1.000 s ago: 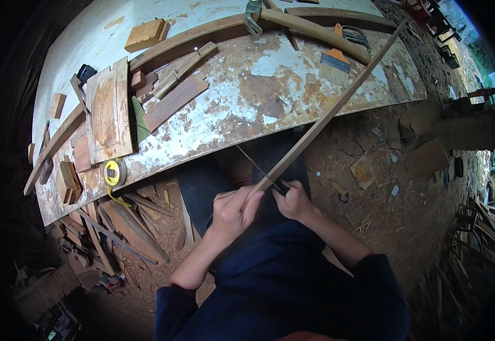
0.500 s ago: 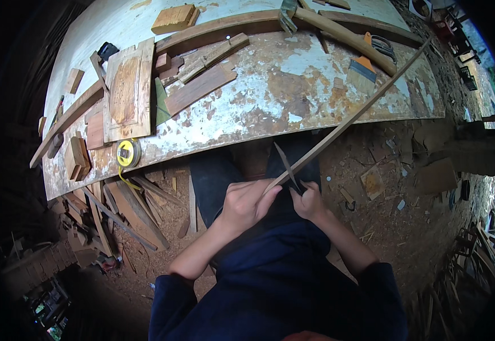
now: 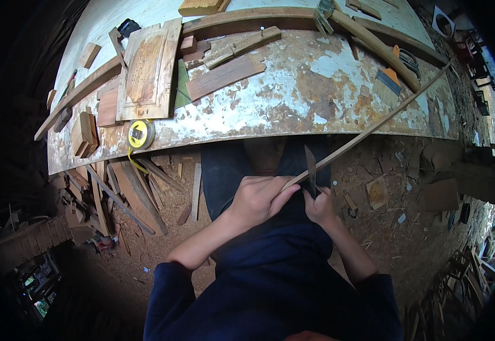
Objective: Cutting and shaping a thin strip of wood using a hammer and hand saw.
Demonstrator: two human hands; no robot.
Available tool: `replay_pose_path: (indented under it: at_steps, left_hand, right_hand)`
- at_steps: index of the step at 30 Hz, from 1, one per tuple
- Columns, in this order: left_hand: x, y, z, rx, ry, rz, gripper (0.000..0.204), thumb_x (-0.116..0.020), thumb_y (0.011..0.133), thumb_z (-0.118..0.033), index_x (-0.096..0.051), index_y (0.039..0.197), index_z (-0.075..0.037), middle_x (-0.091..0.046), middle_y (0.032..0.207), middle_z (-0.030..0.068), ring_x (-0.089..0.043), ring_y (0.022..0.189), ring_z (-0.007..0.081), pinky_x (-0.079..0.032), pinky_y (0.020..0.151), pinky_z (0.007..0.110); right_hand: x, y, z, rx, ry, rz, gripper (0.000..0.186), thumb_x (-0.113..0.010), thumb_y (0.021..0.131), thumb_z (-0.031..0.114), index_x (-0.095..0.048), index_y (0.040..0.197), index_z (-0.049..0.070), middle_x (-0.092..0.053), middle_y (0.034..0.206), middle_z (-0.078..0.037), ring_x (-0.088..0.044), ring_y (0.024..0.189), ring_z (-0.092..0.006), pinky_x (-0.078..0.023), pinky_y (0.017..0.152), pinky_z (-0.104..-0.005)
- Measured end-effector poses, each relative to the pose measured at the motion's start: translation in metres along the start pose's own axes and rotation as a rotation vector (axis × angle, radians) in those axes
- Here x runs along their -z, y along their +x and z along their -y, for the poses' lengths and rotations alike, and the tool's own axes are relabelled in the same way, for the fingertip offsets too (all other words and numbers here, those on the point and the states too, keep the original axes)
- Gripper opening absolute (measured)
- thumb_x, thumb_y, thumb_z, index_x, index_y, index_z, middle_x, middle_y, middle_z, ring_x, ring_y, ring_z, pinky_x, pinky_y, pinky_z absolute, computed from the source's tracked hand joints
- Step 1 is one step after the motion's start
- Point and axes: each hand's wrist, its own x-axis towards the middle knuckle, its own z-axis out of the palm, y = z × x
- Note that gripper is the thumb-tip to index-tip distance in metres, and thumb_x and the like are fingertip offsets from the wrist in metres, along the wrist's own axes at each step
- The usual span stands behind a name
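Note:
My left hand (image 3: 257,199) is closed around the near end of a long, thin wooden strip (image 3: 366,132). From there the strip slants up to the right, and its far part lies over the right edge of the workbench (image 3: 298,116). My right hand (image 3: 320,206) grips a knife (image 3: 311,162) by its lower end, which the fingers hide. The narrow pointed blade stands nearly upright and crosses the strip just beyond my left fingers. Both hands are close together above my lap, in front of the bench edge.
On the bench are a yellow tape measure (image 3: 140,134), a wooden panel (image 3: 148,71), a hammer-like tool (image 3: 375,42) with a long wooden handle, an orange-handled flat tool (image 3: 391,78), scissors (image 3: 410,59) and several wood pieces. Offcuts (image 3: 131,193) are piled on the floor at left.
The knife has turned from leaning left to nearly upright and sits slightly further along the strip. My view has shifted, so the bench, strip and hands appear moved.

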Motion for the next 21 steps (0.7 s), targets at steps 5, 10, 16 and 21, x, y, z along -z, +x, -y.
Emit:
replay_pose_path:
  at_steps: [5, 10, 16, 21]
  left_hand:
    - [0.002, 0.006, -0.006, -0.058, -0.019, 0.010, 0.016, -0.080, 0.090, -0.010, -0.072, 0.095, 0.004, -0.073, 0.078, 0.0144, -0.071, 0.062, 0.0290, -0.058, 0.056, 0.036]
    - [0.003, -0.001, -0.005, -0.019, 0.026, 0.033, 0.016, -0.081, 0.089, -0.008, -0.073, 0.095, 0.004, -0.074, 0.079, 0.0151, -0.073, 0.064, 0.0289, -0.059, 0.058, 0.035]
    - [0.000, -0.005, 0.010, 0.022, 0.001, 0.005, 0.015, -0.081, 0.089, -0.006, -0.073, 0.097, 0.004, -0.074, 0.079, 0.0148, -0.074, 0.065, 0.0290, -0.059, 0.058, 0.034]
    - [0.006, 0.010, -0.004, 0.024, 0.025, -0.020, 0.012, -0.079, 0.090, -0.004, -0.073, 0.097, 0.003, -0.072, 0.076, 0.0143, -0.073, 0.063, 0.0287, -0.057, 0.056, 0.034]
  right_hand:
    - [-0.005, -0.007, -0.026, 0.122, -0.091, -0.032, 0.013, -0.065, 0.089, -0.004, -0.068, 0.100, -0.009, -0.066, 0.074, -0.027, -0.070, 0.070, -0.0464, -0.055, 0.061, -0.0466]
    - [-0.007, 0.003, 0.001, -0.019, 0.014, -0.011, 0.017, -0.066, 0.088, -0.002, -0.070, 0.104, -0.009, -0.068, 0.081, -0.030, -0.070, 0.077, -0.0479, -0.056, 0.064, -0.0465]
    - [-0.007, 0.012, 0.015, -0.030, -0.063, 0.011, 0.019, -0.066, 0.090, 0.000, -0.070, 0.107, -0.007, -0.068, 0.082, -0.031, -0.070, 0.077, -0.0487, -0.055, 0.064, -0.0465]
    - [-0.011, -0.002, -0.017, -0.001, -0.052, -0.034, 0.015, -0.066, 0.091, 0.001, -0.069, 0.104, -0.007, -0.067, 0.079, -0.029, -0.069, 0.075, -0.0487, -0.055, 0.062, -0.0475]
